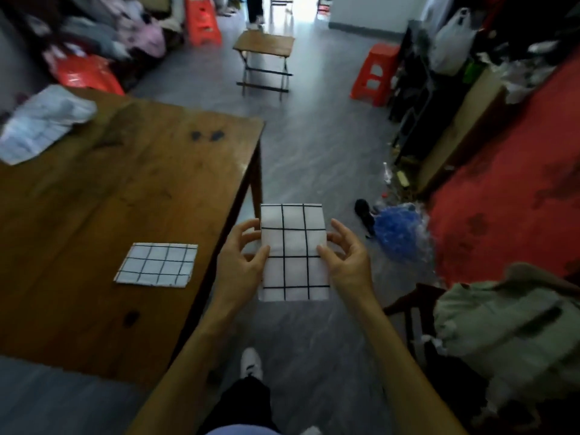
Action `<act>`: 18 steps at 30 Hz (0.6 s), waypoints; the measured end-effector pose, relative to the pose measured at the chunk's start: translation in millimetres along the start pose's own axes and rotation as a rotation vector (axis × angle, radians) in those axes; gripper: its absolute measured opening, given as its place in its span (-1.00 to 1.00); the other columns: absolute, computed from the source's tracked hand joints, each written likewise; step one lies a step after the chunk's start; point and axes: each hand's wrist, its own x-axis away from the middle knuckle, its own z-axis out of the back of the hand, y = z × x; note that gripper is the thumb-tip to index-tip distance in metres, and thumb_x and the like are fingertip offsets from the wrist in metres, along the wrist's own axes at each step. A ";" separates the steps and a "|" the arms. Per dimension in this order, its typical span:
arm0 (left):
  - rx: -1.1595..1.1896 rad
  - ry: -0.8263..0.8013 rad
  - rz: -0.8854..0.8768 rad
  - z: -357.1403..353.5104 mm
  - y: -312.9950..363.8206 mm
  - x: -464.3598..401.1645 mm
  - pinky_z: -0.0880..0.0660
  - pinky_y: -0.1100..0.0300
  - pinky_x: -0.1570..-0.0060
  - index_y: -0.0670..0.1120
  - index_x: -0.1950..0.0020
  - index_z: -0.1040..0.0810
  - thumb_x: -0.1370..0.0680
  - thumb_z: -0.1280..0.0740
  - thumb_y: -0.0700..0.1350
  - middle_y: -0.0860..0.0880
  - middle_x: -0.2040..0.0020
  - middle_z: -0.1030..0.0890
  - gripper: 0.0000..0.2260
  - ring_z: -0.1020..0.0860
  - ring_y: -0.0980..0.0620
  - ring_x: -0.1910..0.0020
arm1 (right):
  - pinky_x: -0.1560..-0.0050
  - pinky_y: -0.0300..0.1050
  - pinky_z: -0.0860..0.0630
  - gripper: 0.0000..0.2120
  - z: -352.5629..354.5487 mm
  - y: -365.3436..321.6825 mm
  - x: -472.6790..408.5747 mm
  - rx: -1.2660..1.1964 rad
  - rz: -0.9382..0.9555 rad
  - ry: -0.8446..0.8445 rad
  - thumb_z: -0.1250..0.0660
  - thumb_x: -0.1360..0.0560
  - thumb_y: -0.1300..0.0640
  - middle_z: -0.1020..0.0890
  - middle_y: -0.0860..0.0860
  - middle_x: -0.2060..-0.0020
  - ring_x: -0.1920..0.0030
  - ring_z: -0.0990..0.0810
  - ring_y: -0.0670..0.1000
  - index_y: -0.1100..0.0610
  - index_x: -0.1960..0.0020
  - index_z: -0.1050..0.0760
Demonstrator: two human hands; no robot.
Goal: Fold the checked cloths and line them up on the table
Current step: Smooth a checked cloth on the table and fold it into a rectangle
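Note:
Both of my hands hold a folded white cloth with a black check [293, 251] in the air, just off the right edge of the wooden table [94, 199]. My left hand [243, 255] grips its left edge and my right hand [343, 257] grips its right edge. A second folded checked cloth [157, 264] lies flat on the table near its right front part. At the table's far left lies a crumpled pale cloth [44, 122], blurred.
A chair with a green garment [508, 328] stands at my right. On the floor ahead are a blue plastic bag [397, 230], a small folding table [263, 47] and orange stools [375, 73]. A red covered surface [508, 183] runs along the right.

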 end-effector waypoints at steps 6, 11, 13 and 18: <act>0.031 0.180 0.071 18.6 -30.7 -63.5 -0.49 0.48 0.28 -0.02 -0.31 -0.40 -0.54 -0.35 -0.23 0.19 -0.07 -0.50 -0.63 -0.53 0.46 0.09 | 0.14 -0.20 -0.62 -0.51 -54.2 -3.9 -76.9 0.092 0.036 -0.190 -0.34 -0.55 0.18 -0.54 -0.06 -0.21 0.02 -0.65 -0.13 0.01 -0.44 -0.32; 0.053 0.321 0.091 41.1 -46.1 -126.8 -0.51 0.37 0.15 0.08 -0.26 -0.40 -0.55 -0.35 -0.17 0.23 -0.05 -0.51 -0.67 -0.53 0.31 -0.02 | 0.22 -0.32 -0.56 -0.55 -104.7 -19.3 -144.6 0.193 0.059 -0.312 -0.29 -0.58 0.19 -0.55 -0.05 -0.20 0.05 -0.64 -0.20 0.02 -0.44 -0.33; 0.000 0.375 0.090 54.3 -53.5 -147.3 -0.51 0.31 0.11 0.12 -0.25 -0.40 -0.55 -0.34 -0.13 0.18 -0.10 -0.52 -0.68 -0.53 0.24 -0.04 | 0.22 -0.33 -0.56 -0.57 -131.2 -23.7 -171.2 0.232 0.074 -0.376 -0.27 -0.59 0.20 -0.57 -0.07 -0.17 0.05 -0.63 -0.21 0.03 -0.44 -0.34; -0.070 0.527 0.174 84.3 -80.8 -176.5 -0.59 0.14 0.01 0.14 -0.25 -0.39 -0.56 -0.33 -0.13 0.18 -0.13 -0.50 -0.68 -0.54 0.15 -0.09 | 0.03 -0.20 -0.62 -0.58 -198.1 -12.1 -218.2 0.306 0.092 -0.578 -0.28 -0.58 0.17 -0.57 -0.05 -0.21 -0.09 -0.61 -0.10 0.03 -0.43 -0.38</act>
